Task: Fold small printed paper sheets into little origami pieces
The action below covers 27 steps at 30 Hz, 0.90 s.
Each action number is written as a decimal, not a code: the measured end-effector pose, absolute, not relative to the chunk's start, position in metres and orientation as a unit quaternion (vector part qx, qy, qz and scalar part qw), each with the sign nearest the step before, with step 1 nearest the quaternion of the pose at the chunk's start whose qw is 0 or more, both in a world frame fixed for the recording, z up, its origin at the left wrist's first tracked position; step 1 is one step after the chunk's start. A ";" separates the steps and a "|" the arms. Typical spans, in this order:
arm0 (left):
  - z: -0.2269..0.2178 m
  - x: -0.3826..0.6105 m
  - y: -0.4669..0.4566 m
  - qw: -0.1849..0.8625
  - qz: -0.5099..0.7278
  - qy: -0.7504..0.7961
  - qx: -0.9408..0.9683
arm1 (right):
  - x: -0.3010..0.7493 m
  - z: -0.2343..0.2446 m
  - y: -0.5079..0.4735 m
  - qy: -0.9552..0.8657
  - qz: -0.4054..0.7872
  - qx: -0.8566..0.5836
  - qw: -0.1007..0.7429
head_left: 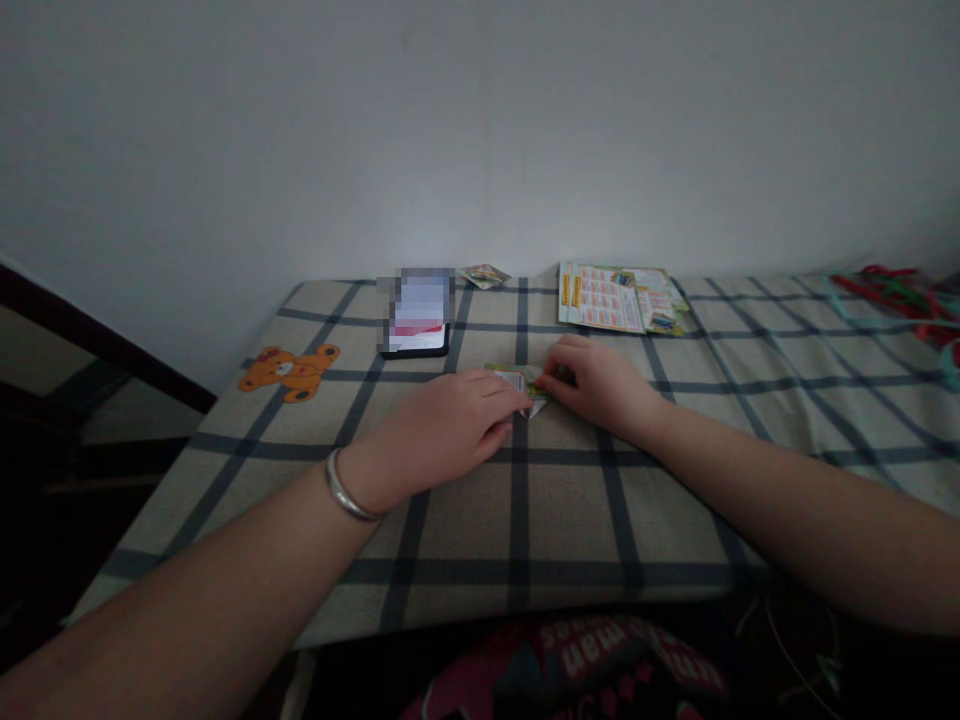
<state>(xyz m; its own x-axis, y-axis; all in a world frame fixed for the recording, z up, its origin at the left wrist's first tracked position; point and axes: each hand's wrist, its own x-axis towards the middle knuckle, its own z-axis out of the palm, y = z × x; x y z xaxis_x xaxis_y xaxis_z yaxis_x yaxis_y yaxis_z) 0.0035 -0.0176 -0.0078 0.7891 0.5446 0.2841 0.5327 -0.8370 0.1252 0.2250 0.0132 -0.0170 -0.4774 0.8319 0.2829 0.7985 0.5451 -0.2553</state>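
Observation:
A small piece of folded printed paper (516, 380) lies on the checked tablecloth, between my two hands and partly hidden by them. My left hand (457, 425), with a silver bangle on the wrist, reaches over its left side, the fingers together and their tips pressing on the paper. From the right, my right hand (592, 385) pinches the paper's right edge with curled fingers. Whitish inner side of the paper shows near the fingertips. Behind it, close to the wall, sits another folded paper piece (485, 275).
A phone (420, 310) with a lit, partly blurred screen is left of the far folded piece. Printed sheets (611, 297) lie at the back right. An orange bear figure (291, 373) is on the left of the tablecloth (465, 540). Red and green strands (900, 300) lie far right.

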 end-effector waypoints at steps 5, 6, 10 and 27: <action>-0.010 0.002 -0.016 0.020 0.154 0.275 0.949 | 0.223 -0.016 0.012 -0.859 0.030 -0.476 0.188; -0.010 0.002 -0.016 0.017 0.156 0.272 0.949 | 0.223 -0.016 0.011 -0.859 0.029 -0.475 0.189; -0.011 0.003 -0.018 -0.001 0.150 0.271 0.951 | 0.223 -0.016 0.012 -0.861 0.033 -0.470 0.192; -0.011 0.006 -0.020 -0.024 0.141 0.260 0.955 | 0.224 -0.018 0.013 -0.873 0.015 -0.443 0.201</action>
